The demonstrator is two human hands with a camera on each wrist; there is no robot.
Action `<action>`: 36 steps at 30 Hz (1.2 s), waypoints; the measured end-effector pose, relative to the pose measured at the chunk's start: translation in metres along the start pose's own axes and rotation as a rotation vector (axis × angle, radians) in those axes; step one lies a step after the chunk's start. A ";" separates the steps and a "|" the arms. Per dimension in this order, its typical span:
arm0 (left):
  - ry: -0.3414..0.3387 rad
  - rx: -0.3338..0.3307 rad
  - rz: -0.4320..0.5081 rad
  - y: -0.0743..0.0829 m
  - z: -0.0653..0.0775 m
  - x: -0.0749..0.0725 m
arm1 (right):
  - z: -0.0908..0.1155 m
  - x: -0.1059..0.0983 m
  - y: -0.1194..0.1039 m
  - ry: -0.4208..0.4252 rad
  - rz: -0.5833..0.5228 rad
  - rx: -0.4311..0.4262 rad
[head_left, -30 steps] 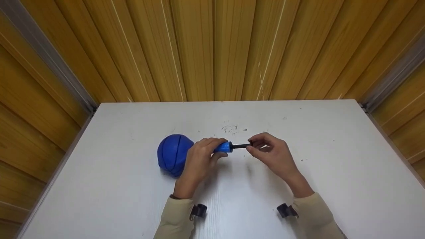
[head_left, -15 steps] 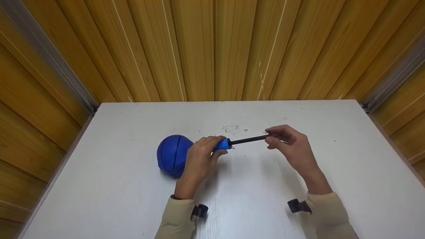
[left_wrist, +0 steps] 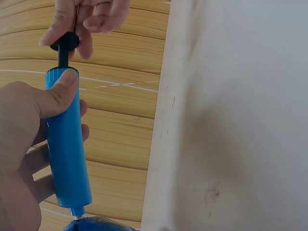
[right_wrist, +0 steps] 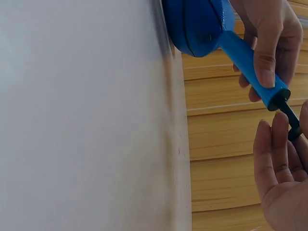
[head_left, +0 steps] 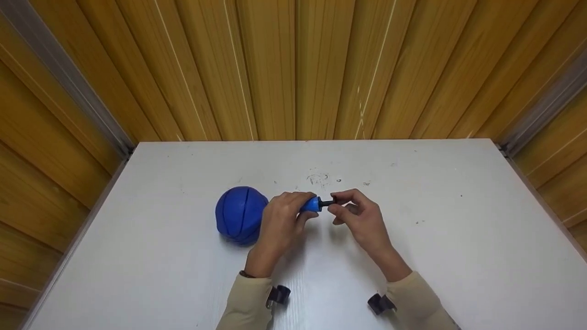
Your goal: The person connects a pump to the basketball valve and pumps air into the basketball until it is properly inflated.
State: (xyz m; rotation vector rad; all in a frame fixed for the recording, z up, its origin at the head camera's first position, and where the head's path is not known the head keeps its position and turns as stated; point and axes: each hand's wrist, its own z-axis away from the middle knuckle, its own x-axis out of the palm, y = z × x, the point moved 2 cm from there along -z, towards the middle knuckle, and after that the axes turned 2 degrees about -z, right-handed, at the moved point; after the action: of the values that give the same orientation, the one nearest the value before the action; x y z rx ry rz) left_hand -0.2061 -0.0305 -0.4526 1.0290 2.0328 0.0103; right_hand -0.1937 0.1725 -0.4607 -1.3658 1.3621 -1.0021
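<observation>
A blue ball (head_left: 239, 215) with dark seams rests on the white table, slightly misshapen. My left hand (head_left: 280, 224) grips the barrel of a blue hand pump (left_wrist: 69, 149), thumb along its upper end. In the left wrist view the pump's narrow tip meets a metal needle at the ball, and the right wrist view shows pump and ball joined. My right hand (head_left: 364, 222) pinches the black handle (left_wrist: 70, 40) at the end of the plunger rod (left_wrist: 63, 57). Only a short length of rod shows outside the barrel. My left hand hides most of the barrel in the head view.
The white table (head_left: 458, 238) has small dark marks (head_left: 318, 178) behind the hands. Wood-patterned corrugated panels (head_left: 293, 68) stand along its back and sides. Black clip-like mounts (head_left: 279, 294) sit at both sleeves.
My right hand drew the plunger out to the right, then moved back left and pushed the rod most of the way in. The left hand and ball stay almost in place.
</observation>
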 end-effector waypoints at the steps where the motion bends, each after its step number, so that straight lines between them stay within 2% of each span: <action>1: -0.004 0.001 0.003 0.000 0.000 0.000 | 0.000 0.001 0.000 -0.007 0.004 0.004; 9: -0.055 -0.050 0.058 -0.005 0.000 -0.004 | -0.003 -0.011 -0.010 -0.046 0.160 -0.072; 14: -0.032 -0.084 0.066 -0.009 0.000 -0.009 | -0.007 -0.031 -0.020 0.021 0.201 -0.109; 17: -0.020 -0.094 0.075 -0.010 -0.001 -0.011 | -0.008 -0.045 -0.027 0.077 0.173 -0.121; 19: -0.015 -0.100 0.079 -0.011 -0.001 -0.011 | -0.009 -0.055 -0.031 0.084 0.167 -0.112; 24: -0.006 -0.101 0.079 -0.012 -0.001 -0.013 | -0.009 -0.071 -0.039 0.002 0.214 -0.060; 29: 0.002 -0.103 0.077 -0.011 -0.001 -0.013 | -0.008 -0.069 -0.042 -0.037 0.190 -0.066; 36: 0.012 -0.080 0.041 -0.006 -0.001 -0.009 | -0.008 -0.041 -0.027 -0.021 0.149 -0.076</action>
State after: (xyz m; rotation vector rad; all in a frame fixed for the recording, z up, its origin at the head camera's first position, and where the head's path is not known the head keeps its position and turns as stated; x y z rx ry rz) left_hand -0.2084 -0.0402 -0.4481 1.0224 2.0057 0.1182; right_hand -0.1974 0.2116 -0.4295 -1.3055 1.4761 -0.8428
